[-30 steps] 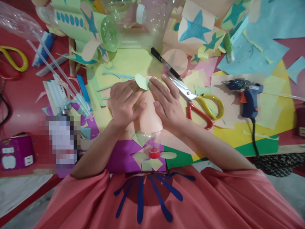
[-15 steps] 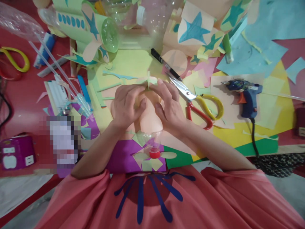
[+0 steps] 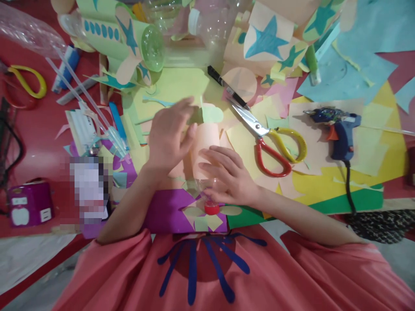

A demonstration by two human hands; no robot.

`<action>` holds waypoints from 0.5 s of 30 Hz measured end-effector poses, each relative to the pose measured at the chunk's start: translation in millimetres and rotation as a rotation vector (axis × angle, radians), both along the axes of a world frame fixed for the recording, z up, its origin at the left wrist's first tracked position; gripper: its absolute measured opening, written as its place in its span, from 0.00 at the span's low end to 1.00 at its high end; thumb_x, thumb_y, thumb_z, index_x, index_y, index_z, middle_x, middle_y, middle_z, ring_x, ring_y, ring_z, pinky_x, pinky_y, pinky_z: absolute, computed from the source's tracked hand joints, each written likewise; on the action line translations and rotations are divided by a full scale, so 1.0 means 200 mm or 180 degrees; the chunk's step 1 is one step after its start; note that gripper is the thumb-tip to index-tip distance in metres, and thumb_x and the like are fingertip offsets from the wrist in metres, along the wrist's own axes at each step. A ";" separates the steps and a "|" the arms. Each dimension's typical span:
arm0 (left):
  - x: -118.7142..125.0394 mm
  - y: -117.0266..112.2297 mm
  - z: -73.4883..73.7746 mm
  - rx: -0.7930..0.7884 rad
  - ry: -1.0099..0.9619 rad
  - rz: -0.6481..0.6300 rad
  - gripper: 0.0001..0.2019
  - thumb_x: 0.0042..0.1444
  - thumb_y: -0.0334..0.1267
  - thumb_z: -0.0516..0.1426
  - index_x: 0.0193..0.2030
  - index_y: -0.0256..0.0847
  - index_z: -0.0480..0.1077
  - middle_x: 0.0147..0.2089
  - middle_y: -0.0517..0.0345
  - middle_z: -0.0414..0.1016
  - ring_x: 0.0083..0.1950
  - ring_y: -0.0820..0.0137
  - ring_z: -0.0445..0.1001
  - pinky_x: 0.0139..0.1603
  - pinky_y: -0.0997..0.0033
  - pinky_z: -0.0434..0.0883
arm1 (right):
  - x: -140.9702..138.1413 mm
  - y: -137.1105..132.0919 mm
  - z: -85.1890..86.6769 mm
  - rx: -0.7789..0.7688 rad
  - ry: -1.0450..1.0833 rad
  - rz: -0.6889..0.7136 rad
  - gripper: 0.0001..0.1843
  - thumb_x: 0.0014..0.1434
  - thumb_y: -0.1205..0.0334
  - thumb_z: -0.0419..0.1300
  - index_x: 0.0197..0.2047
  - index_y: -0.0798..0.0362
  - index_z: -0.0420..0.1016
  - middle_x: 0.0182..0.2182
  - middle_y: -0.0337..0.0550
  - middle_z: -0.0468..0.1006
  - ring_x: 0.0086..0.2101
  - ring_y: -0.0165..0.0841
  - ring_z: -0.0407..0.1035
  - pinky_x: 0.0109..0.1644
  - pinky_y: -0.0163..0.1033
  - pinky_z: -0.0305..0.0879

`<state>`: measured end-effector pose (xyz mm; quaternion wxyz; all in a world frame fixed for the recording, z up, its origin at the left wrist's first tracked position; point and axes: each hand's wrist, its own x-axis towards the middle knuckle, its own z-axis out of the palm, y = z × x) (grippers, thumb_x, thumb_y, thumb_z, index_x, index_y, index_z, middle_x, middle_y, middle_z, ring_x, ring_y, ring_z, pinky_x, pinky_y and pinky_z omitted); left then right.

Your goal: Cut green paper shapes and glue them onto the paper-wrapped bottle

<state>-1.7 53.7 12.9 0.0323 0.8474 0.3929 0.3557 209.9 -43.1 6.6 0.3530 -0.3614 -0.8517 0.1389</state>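
Observation:
A clear plastic bottle wrapped in peach paper (image 3: 207, 136) lies with its red cap (image 3: 212, 209) toward me. Pale green paper pieces (image 3: 212, 113) stand at its far end, one of them rounded. My left hand (image 3: 170, 136) is raised at the bottle's left side, thumb and fingers apart, holding nothing. Over the bottle's near part and clear neck, my right hand (image 3: 231, 175) is stretched out with its fingers spread. Whether those fingertips press on the bottle I cannot tell.
Scissors (image 3: 259, 127) with red and yellow handles lie open to the right, by a black pen (image 3: 228, 87). Farther right rests a blue glue gun (image 3: 345, 129). A green paper-covered bottle (image 3: 100, 32) is at the back left. Paper scraps cover the table. A purple box (image 3: 30, 203) sits left.
Both hands have let go of the bottle's far end. My right hand has slid toward me, to the neck; my left has lifted slightly. The rounded green piece now shows.

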 end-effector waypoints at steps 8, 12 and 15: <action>-0.33 0.01 -0.04 -0.0958 0.0176 0.0607 0.08 0.63 0.41 0.59 0.49 0.52 0.72 0.50 0.58 0.78 0.55 0.57 0.74 0.57 0.45 0.71 | 0.03 0.13 -0.02 -0.0551 -0.0314 0.0035 0.33 0.71 0.40 0.51 0.72 0.44 0.64 0.74 0.52 0.62 0.75 0.48 0.51 0.75 0.66 0.57; -0.30 -0.07 -0.03 -0.1239 0.0709 0.1131 0.07 0.59 0.37 0.60 0.45 0.47 0.73 0.48 0.51 0.79 0.55 0.52 0.74 0.57 0.46 0.71 | 0.01 0.27 -0.02 -0.0677 -0.0235 -0.0127 0.32 0.72 0.42 0.51 0.73 0.45 0.62 0.74 0.51 0.61 0.75 0.48 0.52 0.76 0.64 0.55; -0.26 -0.09 0.02 -0.1503 0.0965 0.1364 0.04 0.59 0.35 0.59 0.41 0.46 0.72 0.49 0.49 0.78 0.57 0.51 0.74 0.59 0.47 0.70 | -0.01 0.35 -0.02 -0.0643 -0.0101 -0.0179 0.32 0.74 0.45 0.49 0.74 0.52 0.60 0.74 0.56 0.61 0.74 0.46 0.54 0.77 0.60 0.53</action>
